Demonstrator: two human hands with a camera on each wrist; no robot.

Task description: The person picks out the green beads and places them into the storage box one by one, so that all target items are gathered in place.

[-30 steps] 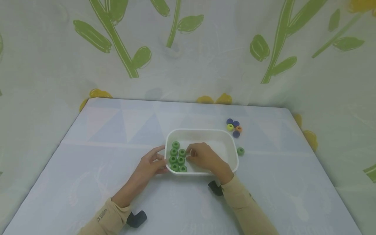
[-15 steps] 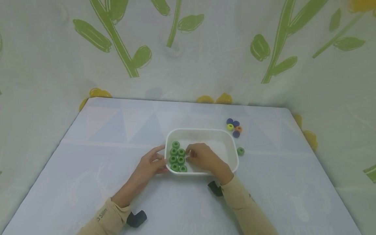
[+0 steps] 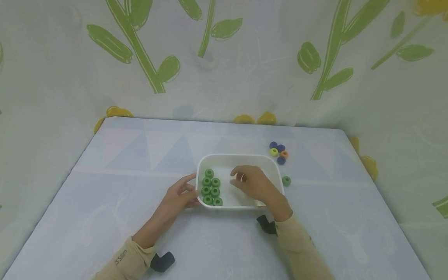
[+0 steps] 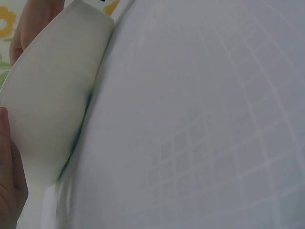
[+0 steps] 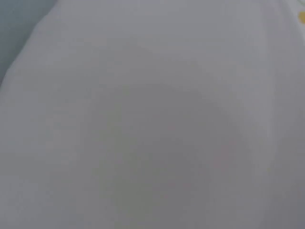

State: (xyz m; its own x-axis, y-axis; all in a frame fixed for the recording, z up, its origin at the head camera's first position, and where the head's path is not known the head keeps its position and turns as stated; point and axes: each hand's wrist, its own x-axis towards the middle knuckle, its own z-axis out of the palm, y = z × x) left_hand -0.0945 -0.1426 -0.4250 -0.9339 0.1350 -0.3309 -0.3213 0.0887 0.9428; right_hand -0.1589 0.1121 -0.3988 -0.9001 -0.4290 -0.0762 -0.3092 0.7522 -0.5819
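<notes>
Several green ring-shaped beads [image 3: 215, 191] lie in two rough columns at the left end of a white tray [image 3: 241, 207]. My left hand [image 3: 182, 196] rests against the tray's left outer side, fingers spread along it. The left wrist view has those fingers [image 4: 6, 176] touching the outer wall of the tray [image 4: 52, 95]. Over the middle of the tray is my right hand [image 3: 253, 184], loosely bent, with a gap between thumb and forefinger and no bead visible there. The right wrist view is only a pale blur.
One green bead [image 3: 286, 180] lies just outside the tray's right side. Farther back sits a small cluster of dark blue beads [image 3: 281, 160], a yellow bead [image 3: 273, 152] and an orange bead [image 3: 284, 154]. A patterned cloth wall [image 3: 224, 77] rises behind the table [image 3: 140, 217].
My right hand has left the beads and moved right across the tray, its fingers parting slightly. One bead in the second column shifted slightly left. My left hand has stayed in place.
</notes>
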